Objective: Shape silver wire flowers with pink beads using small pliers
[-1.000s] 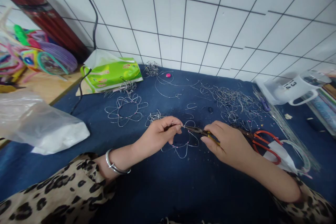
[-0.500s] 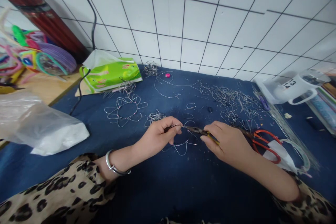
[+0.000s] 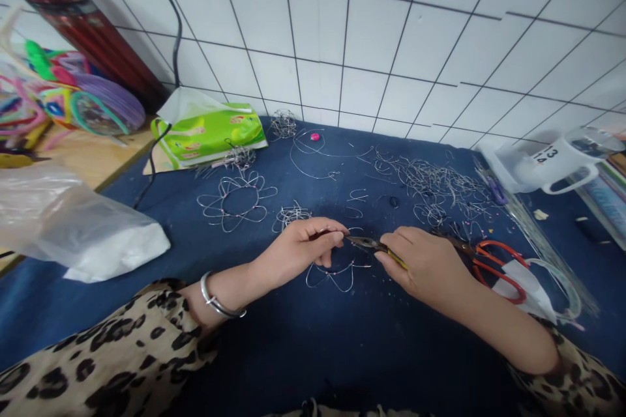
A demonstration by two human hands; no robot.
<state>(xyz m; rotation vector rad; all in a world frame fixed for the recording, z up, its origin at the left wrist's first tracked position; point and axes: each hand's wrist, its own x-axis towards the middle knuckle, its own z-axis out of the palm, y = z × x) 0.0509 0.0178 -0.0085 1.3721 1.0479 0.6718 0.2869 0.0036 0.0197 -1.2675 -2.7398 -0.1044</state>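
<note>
White wall tiles [image 3: 391,26] back a worktop [image 3: 342,352] draped in dark blue cloth. At centre frame the right hand [image 3: 425,264] is closed round yellow-handled pliers [image 3: 369,244]. Their long axis runs nearly level, nose pointing frame-left at the left hand [image 3: 293,251], which pinches a wire flower [image 3: 337,273] lying flat below. The nose seems to meet the wire, though it is too fine to tell. Red scissors [image 3: 493,260] lie right of centre.

A: Which markings are legible?

B: One item only. The white mug [image 3: 562,166] at the right edge carries the dark number "13"; a second line under it looks like "14" and is partly hidden.

A: And the green tissue pack [image 3: 210,137]?

B: It is printed, but the lettering is too small to read.
</note>
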